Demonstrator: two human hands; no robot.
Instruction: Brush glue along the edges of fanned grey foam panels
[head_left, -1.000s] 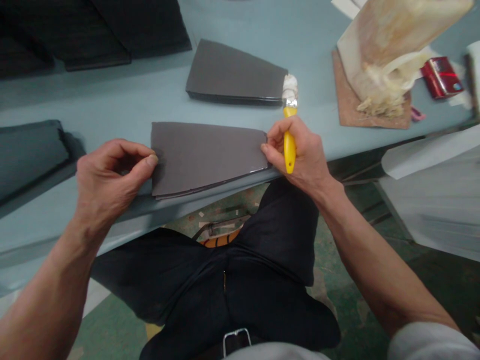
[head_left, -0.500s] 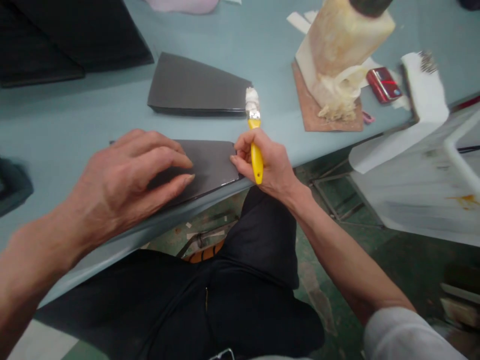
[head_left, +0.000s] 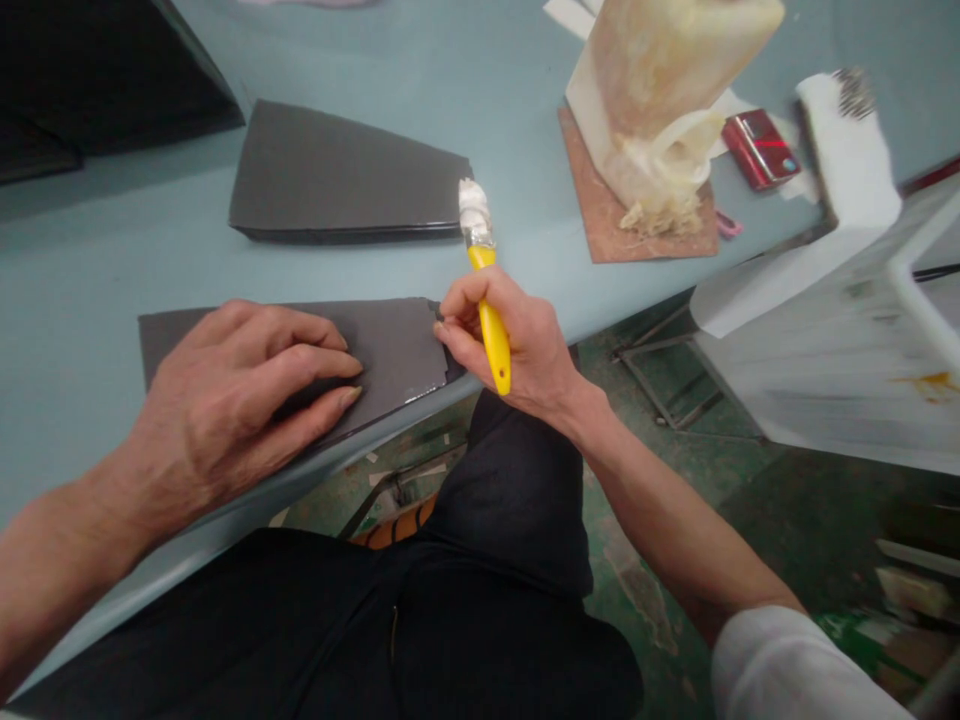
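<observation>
A dark grey tapered panel [head_left: 397,350] lies along the table's near edge. My left hand [head_left: 255,375] rests on top of it, palm down, thumb and fingertips a little apart. At its narrow right end, my right hand [head_left: 514,335] has thumb and forefinger at the panel's corner. That hand also holds a brush [head_left: 493,345] with a yellow handle, tucked in the fingers, bristles pointing away from me and coated white. Behind lies a stack of similar grey panels [head_left: 345,175], with the bristles close to its right end.
A stained glue jug [head_left: 667,70] stands on a brown board [head_left: 600,225] at the back right. Beside it sit a red box [head_left: 761,150] and a white strip [head_left: 855,170] hanging over the edge. Large black pieces [head_left: 112,80] occupy the back left.
My view has shifted, so most things sit further left. My left hand has settled flatter onto the panel, and more of the panel's right end shows. The brush stays in my right hand.
</observation>
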